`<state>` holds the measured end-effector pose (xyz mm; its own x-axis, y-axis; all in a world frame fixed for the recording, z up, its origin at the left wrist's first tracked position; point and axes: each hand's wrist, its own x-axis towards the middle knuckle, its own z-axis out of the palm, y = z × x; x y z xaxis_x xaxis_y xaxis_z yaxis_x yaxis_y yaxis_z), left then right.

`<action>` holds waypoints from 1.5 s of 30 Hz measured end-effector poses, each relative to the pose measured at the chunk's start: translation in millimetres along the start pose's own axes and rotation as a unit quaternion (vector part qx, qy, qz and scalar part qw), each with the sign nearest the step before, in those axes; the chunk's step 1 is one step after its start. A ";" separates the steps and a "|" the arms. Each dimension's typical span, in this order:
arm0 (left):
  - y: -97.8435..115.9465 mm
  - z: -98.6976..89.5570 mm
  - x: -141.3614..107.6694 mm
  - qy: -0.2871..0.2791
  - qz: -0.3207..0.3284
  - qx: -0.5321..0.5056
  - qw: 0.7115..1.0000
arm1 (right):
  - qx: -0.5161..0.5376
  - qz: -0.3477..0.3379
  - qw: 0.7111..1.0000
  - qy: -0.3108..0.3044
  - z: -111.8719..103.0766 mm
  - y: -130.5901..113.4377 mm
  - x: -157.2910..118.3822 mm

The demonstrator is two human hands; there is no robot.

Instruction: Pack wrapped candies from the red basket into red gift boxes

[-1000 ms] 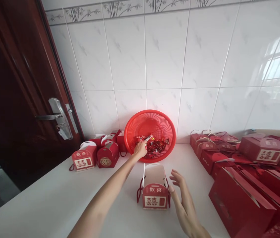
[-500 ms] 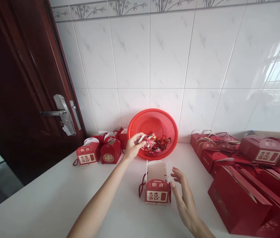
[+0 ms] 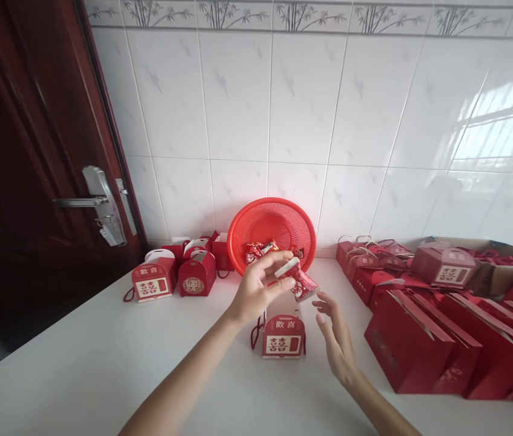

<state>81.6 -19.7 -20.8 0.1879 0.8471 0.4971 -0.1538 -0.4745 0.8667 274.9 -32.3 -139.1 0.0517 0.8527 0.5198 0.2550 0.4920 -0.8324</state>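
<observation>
My left hand pinches a red wrapped candy by its pale end, above the back of a small red and white gift box. That box stands on the white table with its top open at the back and dark red cord loops at its sides. My right hand hovers right of the box, fingers apart, its fingertips near the candy's lower end. Behind, a red plastic basket leans near the wall with wrapped candies in it, partly hidden by my left hand.
Several small gift boxes stand at the back left. On the right are more red boxes, upright red paper bags and an open cardboard box. A tiled wall backs the table; a dark door is at left.
My left hand has moved from the basket toward the right and nearer, carrying the red candy over the box. My right hand stays beside the box. The view has shifted slightly.
</observation>
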 end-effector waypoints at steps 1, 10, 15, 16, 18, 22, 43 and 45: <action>0.0 4.4 -3.0 -0.014 0.003 0.006 1.000 | 0.006 -0.018 1.000 0.005 -2.0 -0.7 0.3; -2.7 28.2 -16.1 -0.169 0.163 0.117 0.965 | 0.121 -0.044 0.991 -0.018 -14.3 -4.3 -3.1; -15.9 26.1 -14.1 -0.192 0.196 0.157 0.949 | 0.243 -0.004 0.968 -0.064 -10.8 -16.1 2.7; -19.3 25.0 -13.8 -0.199 0.196 0.165 0.946 | 0.267 0.014 0.961 -0.068 -10.3 -19.4 4.1; -25.4 22.7 -13.2 -0.206 0.191 0.183 0.942 | 0.302 0.057 0.949 -0.070 -10.4 -25.6 6.8; -30.5 18.0 -10.0 -0.196 0.152 0.226 0.942 | 0.358 0.109 0.925 -0.068 -14.1 -33.5 11.1; -24.1 20.5 -9.2 -0.117 -0.068 0.166 0.977 | 0.328 0.083 0.936 -0.091 -14.8 -28.2 8.0; -24.2 21.0 -9.4 -0.112 -0.068 0.153 0.980 | 0.319 0.081 0.940 -0.092 -14.8 -27.7 7.8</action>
<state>103.8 -21.2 -45.6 0.3990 0.8504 0.3430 0.1793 -0.4392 0.8803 282.5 -42.0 -109.1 -0.1429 0.9128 0.3827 -0.3758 0.3077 -0.8742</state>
